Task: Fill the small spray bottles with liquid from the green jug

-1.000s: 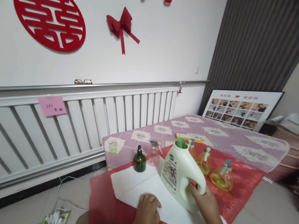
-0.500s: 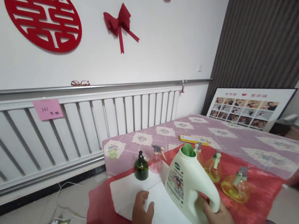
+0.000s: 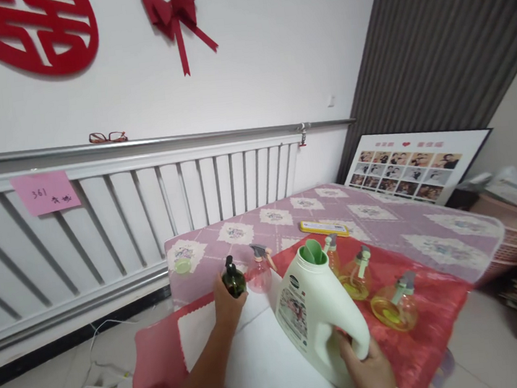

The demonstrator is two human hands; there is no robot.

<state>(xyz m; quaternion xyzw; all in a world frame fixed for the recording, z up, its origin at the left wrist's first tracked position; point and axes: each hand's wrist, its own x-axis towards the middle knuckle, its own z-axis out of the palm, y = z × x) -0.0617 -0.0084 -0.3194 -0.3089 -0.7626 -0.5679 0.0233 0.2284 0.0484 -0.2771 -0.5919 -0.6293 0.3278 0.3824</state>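
Observation:
My right hand (image 3: 369,371) grips the handle of a big pale-green detergent jug (image 3: 316,312) with an open green spout, tilted a little to the left above a white cloth (image 3: 258,359). My left hand (image 3: 228,303) has reached forward and closes round a small dark-green pump bottle (image 3: 233,279) at the cloth's far edge. Beside that bottle stands a pink spray bottle (image 3: 260,271).
Yellow spray bottles (image 3: 395,306) stand on the red cloth (image 3: 434,317) to the jug's right. A yellow flat object (image 3: 324,229) and a small green cap (image 3: 183,265) lie on the purple patterned table cover. A white radiator runs behind; a photo board leans at the right.
My left hand left the white cloth, moved forward and closed on the dark-green pump bottle. The jug stays in my right hand. The camera tilted down and to the right.

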